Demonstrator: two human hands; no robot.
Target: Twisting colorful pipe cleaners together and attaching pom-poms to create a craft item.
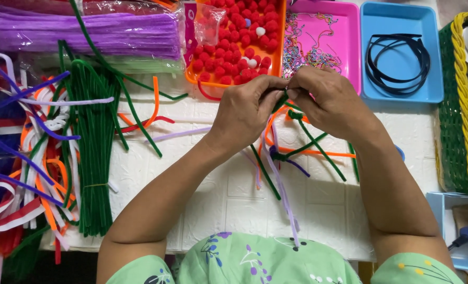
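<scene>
1. Green flowered sleeves (255, 260) lie nearest, at the white panel's (234, 200) near edge.
2. Left hand (244, 110) and right hand (331, 100) meet, both pinched on a green pipe cleaner (302, 123) at mid-table.
3. Three trays line the far edge: orange (278, 52), pink (352, 47), blue (402, 84).
4. Bare panel lies between the forearms.

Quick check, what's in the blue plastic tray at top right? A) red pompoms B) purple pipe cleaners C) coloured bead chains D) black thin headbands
D: the blue plastic tray holds a loose pile of black thin headbands; the red pompoms sit in the orange tray.
</scene>
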